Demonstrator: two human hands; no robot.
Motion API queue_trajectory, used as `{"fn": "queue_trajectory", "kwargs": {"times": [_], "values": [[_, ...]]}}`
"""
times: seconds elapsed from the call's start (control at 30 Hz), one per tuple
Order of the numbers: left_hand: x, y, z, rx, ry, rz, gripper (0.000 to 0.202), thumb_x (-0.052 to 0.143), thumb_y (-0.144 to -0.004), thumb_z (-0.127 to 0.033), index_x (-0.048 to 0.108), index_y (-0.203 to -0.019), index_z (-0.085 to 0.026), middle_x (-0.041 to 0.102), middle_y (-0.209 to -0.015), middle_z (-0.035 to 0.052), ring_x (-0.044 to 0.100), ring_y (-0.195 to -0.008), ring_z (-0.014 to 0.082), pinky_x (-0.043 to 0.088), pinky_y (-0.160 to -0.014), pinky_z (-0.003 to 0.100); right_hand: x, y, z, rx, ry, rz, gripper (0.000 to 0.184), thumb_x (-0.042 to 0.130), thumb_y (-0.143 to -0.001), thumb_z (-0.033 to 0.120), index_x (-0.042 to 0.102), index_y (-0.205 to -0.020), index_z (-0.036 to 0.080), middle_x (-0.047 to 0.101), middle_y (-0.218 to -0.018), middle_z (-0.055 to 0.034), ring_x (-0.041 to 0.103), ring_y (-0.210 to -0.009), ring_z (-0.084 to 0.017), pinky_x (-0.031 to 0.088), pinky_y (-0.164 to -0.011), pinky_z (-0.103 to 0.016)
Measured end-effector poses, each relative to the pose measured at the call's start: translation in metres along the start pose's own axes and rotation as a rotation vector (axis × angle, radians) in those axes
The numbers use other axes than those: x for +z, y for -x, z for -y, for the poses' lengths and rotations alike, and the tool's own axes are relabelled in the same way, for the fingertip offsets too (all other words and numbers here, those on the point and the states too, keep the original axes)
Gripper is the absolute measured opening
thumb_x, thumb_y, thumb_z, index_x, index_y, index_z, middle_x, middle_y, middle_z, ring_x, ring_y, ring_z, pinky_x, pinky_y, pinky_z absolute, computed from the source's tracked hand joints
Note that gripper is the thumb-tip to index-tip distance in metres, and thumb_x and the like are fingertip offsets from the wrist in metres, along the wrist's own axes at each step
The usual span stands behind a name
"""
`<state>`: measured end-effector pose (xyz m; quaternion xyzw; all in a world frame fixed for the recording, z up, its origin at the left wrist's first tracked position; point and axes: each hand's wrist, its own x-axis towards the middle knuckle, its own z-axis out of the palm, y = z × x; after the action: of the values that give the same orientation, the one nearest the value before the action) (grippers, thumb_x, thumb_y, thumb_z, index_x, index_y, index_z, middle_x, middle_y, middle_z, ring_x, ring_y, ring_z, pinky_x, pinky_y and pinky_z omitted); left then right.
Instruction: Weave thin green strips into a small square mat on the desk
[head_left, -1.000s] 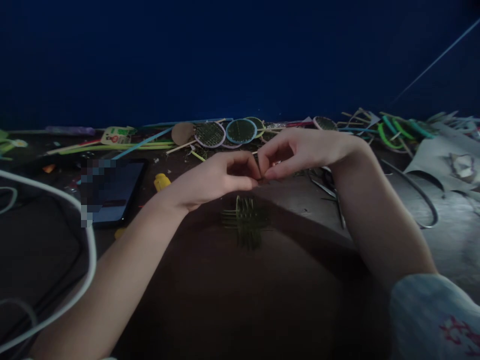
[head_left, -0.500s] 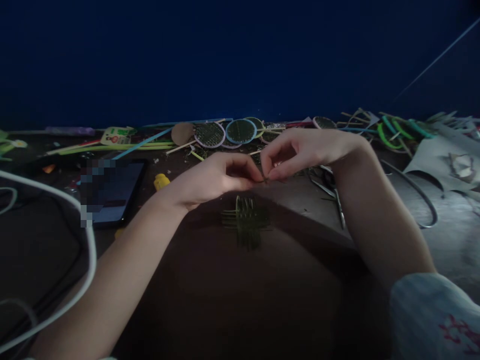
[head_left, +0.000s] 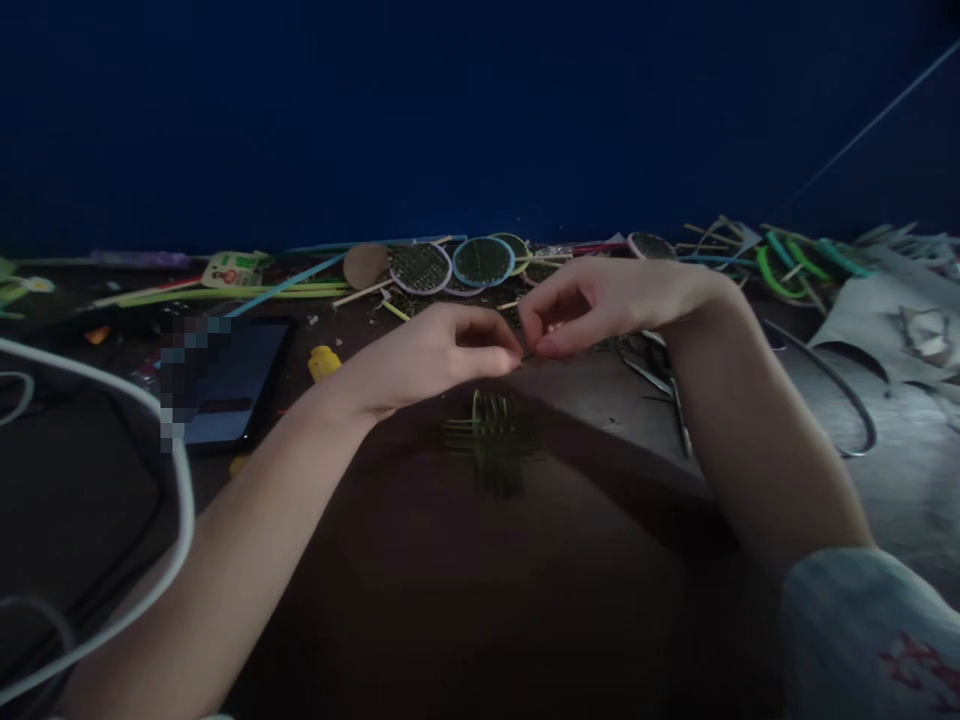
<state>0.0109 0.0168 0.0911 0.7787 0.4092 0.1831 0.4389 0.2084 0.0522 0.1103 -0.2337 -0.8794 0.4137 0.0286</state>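
Note:
My left hand [head_left: 457, 345] reaches in from the left, thumb and forefinger pinched together. Facing it, my right hand [head_left: 589, 305] is pinched too, and the fingertips of both almost meet above the dark table. Between them is a thin dark strand [head_left: 528, 353], mostly hidden by the fingers; its kind is unclear. Just below the hands a small woven piece of green strips [head_left: 499, 440] lies flat, with loose strip ends sticking out and several strips curled up at its far side. Neither hand touches this weave.
Scissors [head_left: 679, 410] lie beside my right forearm. A phone [head_left: 232, 385], a yellow piece [head_left: 324, 363] and a white cable [head_left: 184, 490] are at the left. Round woven fans [head_left: 484, 262], several strips and green rings [head_left: 776, 268] line the blue back wall. Grey sheet material [head_left: 862, 320] lies right.
My fingertips have drawn slightly closer together, the left thumb now covering more of the strand. The woven piece has stayed where it was.

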Motion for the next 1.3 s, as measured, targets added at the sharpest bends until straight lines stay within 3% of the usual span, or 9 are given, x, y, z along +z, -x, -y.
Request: {"fn": "queue_trajectory", "kwargs": {"times": [0.17,0.57,0.9,1.07,1.3], "values": [[0.0017,-0.0018,0.0033,0.028,-0.044,-0.021,0.016,0.053,-0.069,-0.027,0.063,-0.076,-0.017,0.062,-0.077,-0.0005,0.057,-0.074,0.0141,0.041,-0.070,0.026,0.0017,-0.0022,0.0025,0.042,0.018,0.010,0.012,0.053,-0.081,0.022,0.055,-0.072,0.013,0.048,-0.061,0.0041,0.039,-0.053,-0.004,0.029,-0.049,-0.019],[0.0002,0.0012,-0.0018,0.084,-0.079,-0.005,0.015,0.055,-0.067,-0.025,0.065,-0.074,-0.017,0.063,-0.072,-0.0005,0.056,-0.069,0.0135,0.041,-0.066,0.025,0.0001,0.0010,-0.0013,-0.076,0.003,0.046,0.017,0.052,-0.084,0.027,0.055,-0.076,0.012,0.048,-0.063,0.0038,0.039,-0.055,-0.003,0.030,-0.050,-0.017],[0.0005,0.0028,-0.0054,0.076,-0.041,-0.009,0.019,0.052,-0.068,-0.024,0.067,-0.078,-0.017,0.064,-0.074,-0.0002,0.056,-0.071,0.0133,0.041,-0.066,0.024,0.0006,0.0019,0.0017,-0.064,-0.021,0.029,0.017,0.051,-0.084,0.027,0.054,-0.075,0.012,0.047,-0.062,0.0044,0.039,-0.054,-0.002,0.030,-0.050,-0.017],[0.0032,0.0023,-0.0029,0.077,-0.052,-0.053,0.017,0.053,-0.069,-0.027,0.065,-0.074,-0.016,0.062,-0.073,-0.0003,0.055,-0.070,0.0130,0.041,-0.066,0.025,0.0019,-0.0002,0.0019,-0.023,-0.020,0.006,0.014,0.053,-0.082,0.022,0.055,-0.072,0.012,0.045,-0.059,0.0047,0.036,-0.051,-0.002,0.027,-0.047,-0.017],[0.0055,0.0002,0.0021,0.127,-0.116,-0.106,0.012,0.053,-0.066,-0.022,0.062,-0.070,-0.015,0.061,-0.073,-0.0005,0.055,-0.071,0.0130,0.040,-0.067,0.026,0.0018,-0.0001,0.0029,-0.016,0.029,0.025,0.017,0.048,-0.085,0.026,0.056,-0.077,0.013,0.047,-0.064,0.0033,0.039,-0.057,-0.003,0.030,-0.052,-0.018]]}}
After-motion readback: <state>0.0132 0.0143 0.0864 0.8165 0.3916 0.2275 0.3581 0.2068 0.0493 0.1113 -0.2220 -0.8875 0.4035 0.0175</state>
